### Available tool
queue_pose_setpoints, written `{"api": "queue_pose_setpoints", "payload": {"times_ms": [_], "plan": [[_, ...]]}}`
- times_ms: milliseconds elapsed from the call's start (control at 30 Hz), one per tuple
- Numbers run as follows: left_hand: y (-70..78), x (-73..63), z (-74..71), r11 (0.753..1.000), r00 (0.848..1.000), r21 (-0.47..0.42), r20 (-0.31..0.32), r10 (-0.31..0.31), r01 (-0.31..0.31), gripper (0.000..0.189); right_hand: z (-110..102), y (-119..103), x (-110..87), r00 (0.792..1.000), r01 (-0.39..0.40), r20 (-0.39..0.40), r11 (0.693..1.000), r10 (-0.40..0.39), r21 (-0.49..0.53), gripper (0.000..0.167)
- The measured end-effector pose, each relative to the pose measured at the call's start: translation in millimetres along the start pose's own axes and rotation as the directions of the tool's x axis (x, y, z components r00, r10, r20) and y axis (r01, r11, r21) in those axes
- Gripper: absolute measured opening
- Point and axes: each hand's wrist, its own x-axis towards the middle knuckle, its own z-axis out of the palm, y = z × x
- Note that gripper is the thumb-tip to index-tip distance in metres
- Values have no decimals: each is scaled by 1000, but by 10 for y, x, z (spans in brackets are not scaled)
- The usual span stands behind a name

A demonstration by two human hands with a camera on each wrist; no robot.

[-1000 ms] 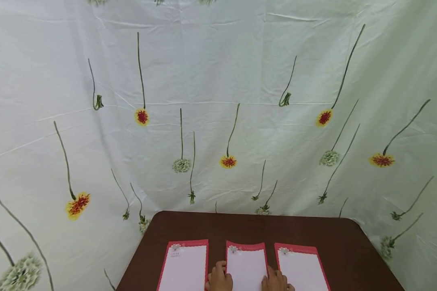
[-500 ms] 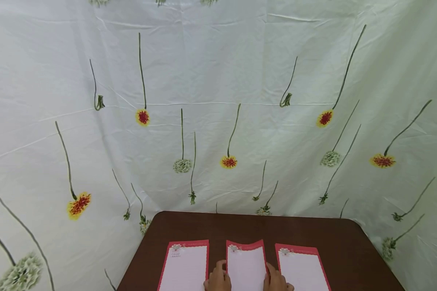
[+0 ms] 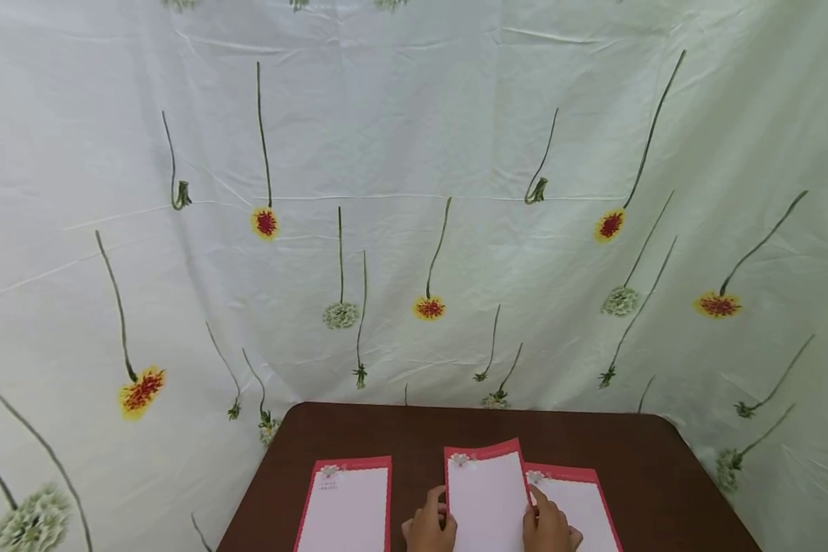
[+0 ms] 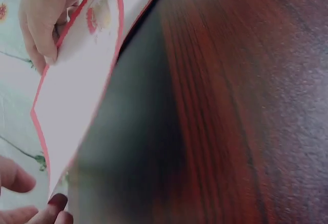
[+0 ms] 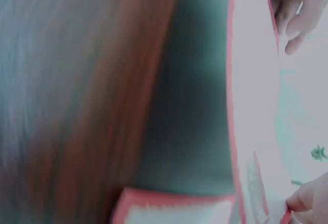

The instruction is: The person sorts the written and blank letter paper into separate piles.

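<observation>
Between my two hands is a white sheet of paper (image 3: 486,494) with a red border and a flower print in its top left corner. My left hand (image 3: 431,526) pinches its left edge. On the other edge, my right hand (image 3: 550,524) grips it between thumb and fingers. The sheet stands off the table and bows, as the left wrist view shows of the paper (image 4: 79,88). Its right side overlaps a matching sheet (image 3: 583,510) on the right. Another matching sheet (image 3: 348,510), with small writing near its top, lies to the left.
The dark brown wooden table (image 3: 483,425) has rounded far corners. Behind it hangs a white cloth (image 3: 386,138) printed with flowers and stems, which also spans both sides.
Both hands have lifted the middle sheet off the table and carried it to the right, so that it now covers part of the right sheet. The left sheet stays in place.
</observation>
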Motion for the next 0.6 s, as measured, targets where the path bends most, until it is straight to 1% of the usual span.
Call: {"api": "queue_pose_setpoints", "payload": {"times_ms": [67,133,233,333,433,533,600], "plan": [[41,1,-3,999,997,-28,73,31,-29,43,-65,54,29,999,12,-37,1000,-12,-5,32],[80,4,6,997,988,-47,144,64,-58,48,-124,113,55,997,26,-76,1000,-26,-3,31],[156,9,42,994,965,-79,243,97,-80,54,-210,199,87,991,42,-130,999,-41,3,30],[240,11,109,991,942,-80,312,123,-103,59,-289,292,116,985,50,-168,999,-48,4,29],[329,8,200,991,923,-83,363,130,-106,62,-372,394,147,985,53,-165,999,-52,3,30],[412,-3,300,992,909,-73,396,127,-107,64,-453,503,175,991,52,-122,999,-52,-2,31],[461,-12,368,993,902,-54,414,121,-108,64,-510,574,191,996,32,-78,999,-33,-13,33]]}}
